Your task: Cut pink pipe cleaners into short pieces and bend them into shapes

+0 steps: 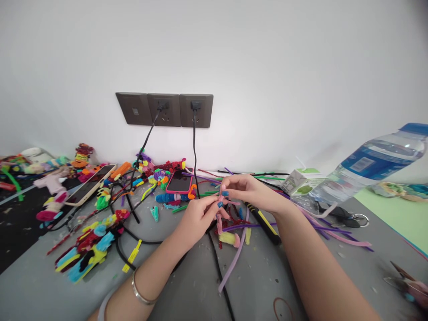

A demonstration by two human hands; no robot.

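Above the middle of the grey table, my left hand point(202, 216) and my right hand point(249, 191) meet with thumbs and fingers pinched together. Both are closed on a small pink pipe cleaner piece point(220, 224), whose end hangs beneath my left fingers; the rest is mostly hidden by them. Below lies a pale yellow fuzzy piece point(228, 238) with a pink tip. A lilac pipe cleaner point(236, 262) stretches toward the front edge, and a purple one point(257, 225) crosses it. Just under my right wrist rests a black and yellow tool handle point(265, 224).
Finished-looking pipe cleaner figures point(92, 245) crowd the left, near a phone point(89, 183). Another phone point(179, 182) with a pink case lies behind my hands. Black cables run from the wall sockets point(163, 110). At right are a drink carton point(302, 181), tilted water bottle point(371, 165) and scissors point(403, 272).
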